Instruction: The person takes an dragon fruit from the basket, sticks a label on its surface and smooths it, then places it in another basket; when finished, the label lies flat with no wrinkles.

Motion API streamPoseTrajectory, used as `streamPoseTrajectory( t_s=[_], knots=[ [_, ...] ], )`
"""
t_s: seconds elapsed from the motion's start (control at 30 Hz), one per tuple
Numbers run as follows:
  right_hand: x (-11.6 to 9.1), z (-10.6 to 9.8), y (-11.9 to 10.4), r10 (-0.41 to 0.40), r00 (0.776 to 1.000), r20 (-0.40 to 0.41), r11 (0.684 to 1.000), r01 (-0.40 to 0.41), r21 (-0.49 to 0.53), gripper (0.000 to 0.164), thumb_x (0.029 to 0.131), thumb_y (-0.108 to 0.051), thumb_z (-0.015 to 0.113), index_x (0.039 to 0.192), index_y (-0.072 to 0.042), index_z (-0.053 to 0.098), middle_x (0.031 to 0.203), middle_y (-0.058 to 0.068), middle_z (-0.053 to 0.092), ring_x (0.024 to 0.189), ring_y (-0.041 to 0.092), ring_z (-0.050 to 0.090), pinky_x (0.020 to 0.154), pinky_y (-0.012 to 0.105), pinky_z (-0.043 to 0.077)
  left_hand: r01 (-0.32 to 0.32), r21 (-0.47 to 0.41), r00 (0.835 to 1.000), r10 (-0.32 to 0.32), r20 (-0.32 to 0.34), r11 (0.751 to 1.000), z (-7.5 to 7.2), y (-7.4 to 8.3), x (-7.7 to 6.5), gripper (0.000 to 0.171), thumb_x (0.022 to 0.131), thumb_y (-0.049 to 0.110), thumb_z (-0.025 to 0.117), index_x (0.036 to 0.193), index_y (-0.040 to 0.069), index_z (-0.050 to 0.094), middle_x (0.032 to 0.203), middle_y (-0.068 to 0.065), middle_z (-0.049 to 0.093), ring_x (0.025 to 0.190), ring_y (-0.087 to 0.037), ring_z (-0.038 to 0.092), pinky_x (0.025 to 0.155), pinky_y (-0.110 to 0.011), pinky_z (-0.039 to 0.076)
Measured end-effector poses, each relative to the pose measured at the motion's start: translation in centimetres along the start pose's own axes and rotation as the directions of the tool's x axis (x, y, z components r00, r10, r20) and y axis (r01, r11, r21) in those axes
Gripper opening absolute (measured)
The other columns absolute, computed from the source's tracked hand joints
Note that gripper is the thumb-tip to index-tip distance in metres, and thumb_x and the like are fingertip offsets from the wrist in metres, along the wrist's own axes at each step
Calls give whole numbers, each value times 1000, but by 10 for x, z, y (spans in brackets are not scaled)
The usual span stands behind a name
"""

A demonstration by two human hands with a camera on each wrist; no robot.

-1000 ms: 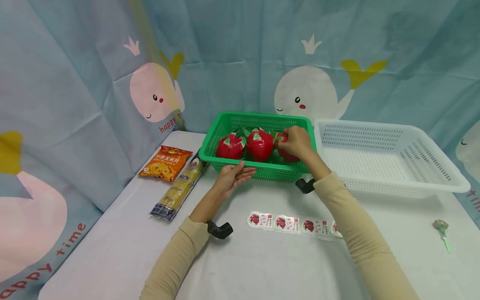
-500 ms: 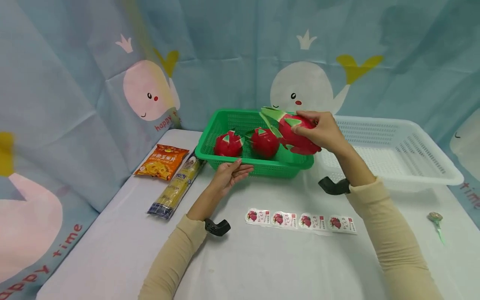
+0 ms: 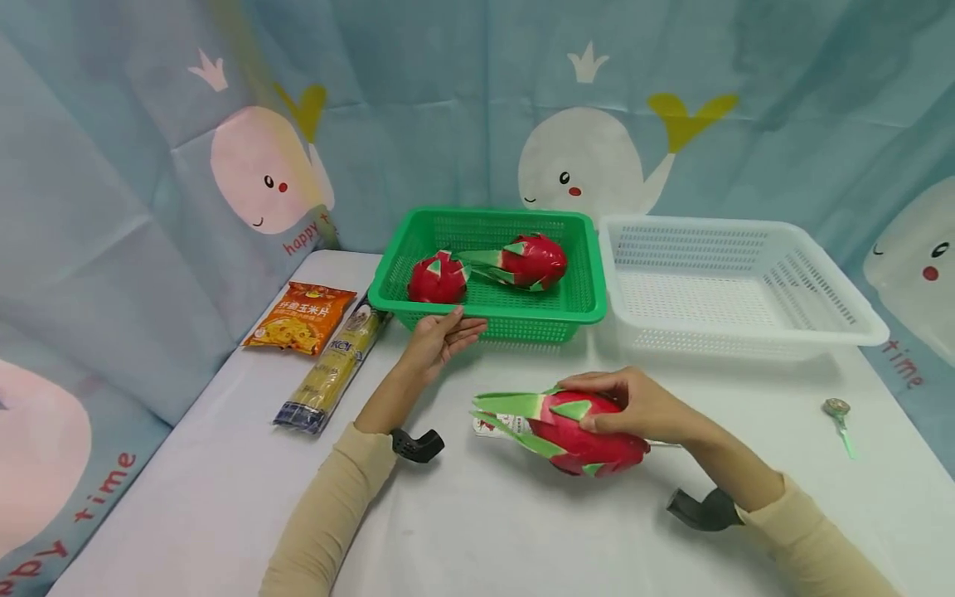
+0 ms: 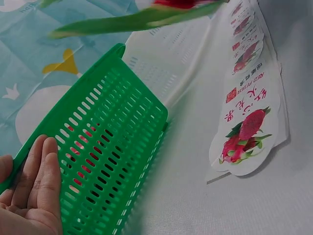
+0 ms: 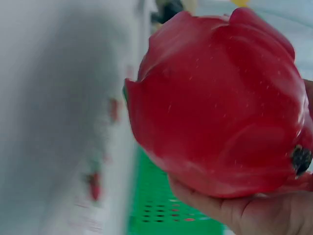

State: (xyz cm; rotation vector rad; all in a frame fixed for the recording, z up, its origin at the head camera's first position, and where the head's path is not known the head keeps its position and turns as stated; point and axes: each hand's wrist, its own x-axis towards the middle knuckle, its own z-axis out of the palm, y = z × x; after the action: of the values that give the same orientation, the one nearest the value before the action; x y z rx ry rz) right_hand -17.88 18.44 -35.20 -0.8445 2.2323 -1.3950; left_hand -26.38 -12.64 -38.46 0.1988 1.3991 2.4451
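My right hand grips a red dragon fruit with long green leaves pointing left, held over the strip of stickers and covering most of it. In the right wrist view the fruit's smooth red skin fills much of the picture. My left hand holds the front rim of the green basket, thumb at the rim and fingers along the outer wall. Inside that basket lie two more dragon fruits, a left one and a right one. The left wrist view shows printed dragon fruit labels on the strip.
A white basket stands right of the green one. To the left lie an orange snack bag and a pack of noodles. A small green-handled item lies at the right. A whale-print curtain hangs behind.
My right hand has lifted the rightmost dragon fruit out of the green basket and brought it toward me over the stickers. The middle fruit has tipped onto its side. My left hand stays at the rim.
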Motion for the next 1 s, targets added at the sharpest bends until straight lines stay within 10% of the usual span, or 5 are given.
streamPoseTrajectory(
  t_s=[0.17, 0.47, 1.0],
  knots=[
    [-5, 16, 14, -6, 999, 47, 999, 3, 54, 45, 83, -14, 67, 126, -10, 57, 129, 15, 54, 111, 2, 51, 80, 27, 55, -4, 6, 1000, 4, 4, 1000, 0, 0, 0, 33, 98, 16, 42, 117, -9, 52, 94, -7, 71, 91, -15, 68, 77, -22, 54],
    [6, 16, 20, 4, 997, 78, 1000, -7, 28, 47, 82, -18, 69, 127, -11, 56, 129, 13, 55, 118, 29, 49, 81, 27, 55, -21, -11, 1000, 21, -5, 1000, 0, 0, 0, 24, 97, 15, 44, 102, 0, 61, 92, -8, 72, 89, -15, 69, 76, -22, 54],
    [25, -3, 20, 96, 995, 10, 995, -96, 12, 51, 81, -20, 70, 128, -9, 55, 128, 15, 55, 106, 24, 56, 75, 29, 56, -31, -14, 1000, 31, -2, 999, 0, 1, 0, 24, 98, 15, 43, 98, 1, 63, 92, -8, 72, 89, -15, 69, 76, -22, 55]
  ],
)
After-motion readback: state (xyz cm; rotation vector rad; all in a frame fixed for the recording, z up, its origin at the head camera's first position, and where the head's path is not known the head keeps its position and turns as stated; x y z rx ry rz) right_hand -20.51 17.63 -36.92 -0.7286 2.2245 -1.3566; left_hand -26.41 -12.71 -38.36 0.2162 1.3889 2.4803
